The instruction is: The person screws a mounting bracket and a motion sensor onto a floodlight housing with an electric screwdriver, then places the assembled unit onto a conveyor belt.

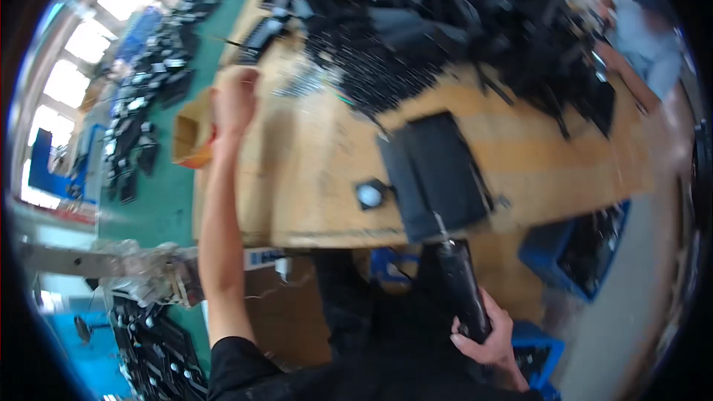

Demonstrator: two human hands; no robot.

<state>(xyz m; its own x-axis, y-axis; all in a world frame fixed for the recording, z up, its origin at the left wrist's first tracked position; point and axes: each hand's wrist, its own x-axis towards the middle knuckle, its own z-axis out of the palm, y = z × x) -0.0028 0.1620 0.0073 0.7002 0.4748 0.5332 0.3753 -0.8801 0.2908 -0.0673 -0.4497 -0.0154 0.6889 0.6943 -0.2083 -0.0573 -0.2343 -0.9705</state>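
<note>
Black handheld tool (pixel 462 278) sits in the right hand (pixel 486 333), fingers wrapped round its near end, at the near side of the tan tabletop (pixel 557 167). Head view, so: big messy heap of black parts (pixel 445 22) across the far side, shiny small bits (pixel 303 80) by its left end. Little dark square piece with a pale round top (pixel 370 194) just left of the flat black panel (pixel 438 171). Yellow-orange box (pixel 194 134) is right beside the left hand (pixel 235 100); that one's curled but blurry, can't tell if it's pinching anything. Another person (pixel 642 48) at far right.

Tool's long and round, thin metal tip over the panel's near end; can't tell if they touch. Panel's matte, slightly turned.

Tool crosses the near edge. Tan surface shows both sides of the panel; blue bin (pixel 536 249) below, right.
</note>
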